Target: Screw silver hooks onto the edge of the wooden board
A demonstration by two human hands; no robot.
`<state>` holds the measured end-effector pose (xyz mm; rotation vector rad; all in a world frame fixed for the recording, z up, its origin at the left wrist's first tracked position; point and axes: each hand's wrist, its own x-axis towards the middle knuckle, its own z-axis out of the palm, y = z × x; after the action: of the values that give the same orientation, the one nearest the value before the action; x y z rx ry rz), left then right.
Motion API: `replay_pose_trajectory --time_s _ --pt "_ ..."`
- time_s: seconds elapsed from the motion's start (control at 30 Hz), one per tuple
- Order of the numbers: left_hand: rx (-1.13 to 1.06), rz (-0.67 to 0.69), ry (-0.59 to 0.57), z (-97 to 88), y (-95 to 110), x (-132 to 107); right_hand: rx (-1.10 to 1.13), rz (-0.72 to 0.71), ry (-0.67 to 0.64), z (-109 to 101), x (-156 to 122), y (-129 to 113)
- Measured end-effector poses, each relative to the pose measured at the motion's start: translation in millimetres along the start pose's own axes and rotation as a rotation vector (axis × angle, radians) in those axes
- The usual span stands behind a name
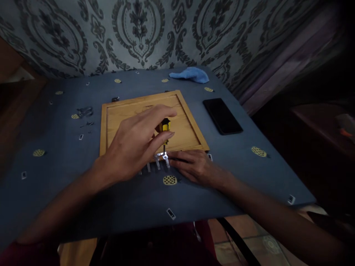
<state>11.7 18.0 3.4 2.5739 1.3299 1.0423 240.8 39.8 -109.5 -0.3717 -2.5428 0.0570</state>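
Observation:
My left hand [130, 136] is closed around the yellow-and-black handle of a screwdriver [165, 127], which stands upright with its tip down on a metal hook rail [160, 157]. The rail lies along the near edge of a framed wooden board [183, 122], and several of its prongs stick out toward me. Part of the rail is hidden behind my left hand. My right hand [198, 166] rests at the board's near edge, with its fingertips pressed against the right end of the rail. A bright glint shows where the screwdriver tip meets the metal.
A black phone [222, 116] lies right of the board. Behind it is a crumpled blue cloth [190, 75]. Small metal hardware [85, 112] and several loose screws [89, 124] lie at the left. The table [266, 181] has a patterned blue cover; patterned curtain [177, 33] hangs behind.

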Motion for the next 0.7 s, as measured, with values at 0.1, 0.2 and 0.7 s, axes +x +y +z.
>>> replay_pose_trajectory --time_s 0.1,0.2,0.7 --pt "-0.015 -0.028 -0.02 -0.9 -1.4 0.8 0.011 0.002 -0.013 -0.4 0.6 -0.3" --pt "0.025 0.039 -0.024 2.0 -1.7 1.0 0.029 0.021 -0.025 0.6 -0.8 0.2" --pt "-0.262 -0.16 -0.017 9.8 2.7 -2.6 0.041 0.041 -0.065 -0.1 -2.3 0.2"
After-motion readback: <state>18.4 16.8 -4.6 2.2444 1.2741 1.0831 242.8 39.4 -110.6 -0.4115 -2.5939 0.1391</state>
